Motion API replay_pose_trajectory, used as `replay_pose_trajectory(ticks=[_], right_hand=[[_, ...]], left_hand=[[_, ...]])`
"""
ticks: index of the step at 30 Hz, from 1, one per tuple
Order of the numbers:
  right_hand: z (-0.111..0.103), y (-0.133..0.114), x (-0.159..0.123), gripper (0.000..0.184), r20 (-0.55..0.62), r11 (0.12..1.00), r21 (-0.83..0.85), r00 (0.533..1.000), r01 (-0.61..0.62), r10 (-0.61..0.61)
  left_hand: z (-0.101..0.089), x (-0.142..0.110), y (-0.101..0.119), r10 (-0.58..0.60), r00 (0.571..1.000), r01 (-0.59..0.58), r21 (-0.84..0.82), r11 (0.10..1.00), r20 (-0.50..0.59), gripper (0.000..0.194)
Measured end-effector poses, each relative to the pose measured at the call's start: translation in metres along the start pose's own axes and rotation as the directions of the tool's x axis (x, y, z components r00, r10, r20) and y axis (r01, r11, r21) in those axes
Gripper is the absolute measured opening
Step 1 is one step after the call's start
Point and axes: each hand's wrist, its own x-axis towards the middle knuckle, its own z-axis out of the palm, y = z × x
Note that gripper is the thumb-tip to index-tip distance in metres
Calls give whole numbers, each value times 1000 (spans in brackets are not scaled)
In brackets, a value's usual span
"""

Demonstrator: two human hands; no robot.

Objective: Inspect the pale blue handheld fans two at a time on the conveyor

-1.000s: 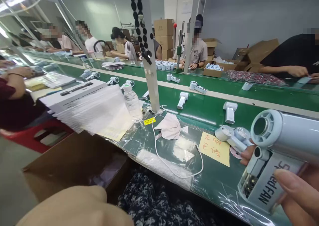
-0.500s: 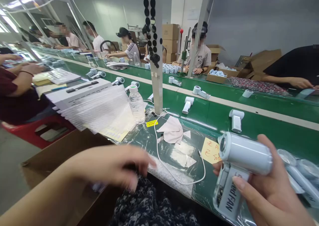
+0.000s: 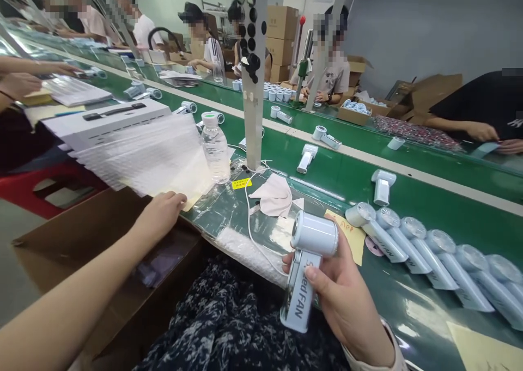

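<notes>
My right hand (image 3: pixel 341 289) is wrapped round a pale blue handheld fan (image 3: pixel 312 237) marked "Speed FAN", held upright over the front edge of the bench with its round head on top. At the left, my left hand (image 3: pixel 161 216) has its fingers closed at the near corner of a yellowish sheet (image 3: pixel 198 199). That sheet lies beneath a fanned stack of translucent white sheets (image 3: pixel 155 153). Just right of the stack stands a clear water bottle (image 3: pixel 215 153) with a green-topped cap.
A row of several fans (image 3: pixel 412 240) lies at the right. A white cable (image 3: pixel 251 218) and a pink cloth (image 3: pixel 273 195) rest mid-bench beside a metal post (image 3: pixel 253 126). An open carton (image 3: pixel 102 240) stands below left. More fans lie on the green conveyor (image 3: pixel 351 164); co-workers sit beyond.
My left hand has moved left and away from me, reaching the sheet's corner. The fan in my right hand has shifted left and lower. The view has turned, showing the row of fans.
</notes>
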Motion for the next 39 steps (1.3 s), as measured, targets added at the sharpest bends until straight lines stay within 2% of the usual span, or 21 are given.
replay_pose_trajectory(ticks=[2,4,7,8,9,10,12,14,16,19,25,29,34,39], right_hand=[[-2,1,-1,99,20,999,7,999,43,-43],[-5,2,-4,99,32,998,7,997,65,-65],[-8,4,-10,99,37,997,-28,997,76,-75],[-9,4,-12,99,35,996,-45,996,83,-81],[-10,4,-14,99,31,993,-66,995,95,-93],[-11,4,-16,100,23,990,-90,994,112,-110],[-13,3,-19,100,-5,980,-145,990,137,-139],[-16,2,-21,99,-33,972,-192,989,133,-142],[-18,1,-22,98,-36,969,-206,988,139,-150],[-22,3,-22,97,-24,961,-199,980,190,-198],[-24,5,-20,98,-42,961,-190,976,203,-215],[-21,2,-20,97,-83,968,-189,980,164,-182],[-21,3,-17,102,-80,958,-196,970,209,-228],[-20,5,-12,100,-105,959,-208,970,194,-219]], left_hand=[[-12,7,3,4,1000,-4,-16,1000,25,23],[-28,10,15,10,1000,-9,-20,1000,21,25],[-56,1,59,40,999,-41,-124,991,-9,24],[-66,-5,78,91,996,-88,-298,951,-3,23],[-75,-13,98,211,977,-194,-466,863,-16,23],[-84,-22,117,346,937,-310,-589,746,-54,22],[-100,-38,152,501,849,-455,-712,535,-166,19],[-112,-51,175,599,771,-518,-762,388,-218,13],[-119,-58,189,652,722,-536,-783,316,-231,7],[-120,-59,197,674,703,-545,-781,304,-228,7],[-114,-56,203,675,713,-545,-756,363,-190,9],[-113,-56,201,676,711,-560,-736,380,-192,9],[-112,-55,199,681,699,-589,-717,374,-219,10],[-109,-52,196,675,701,-600,-703,381,-232,12]])
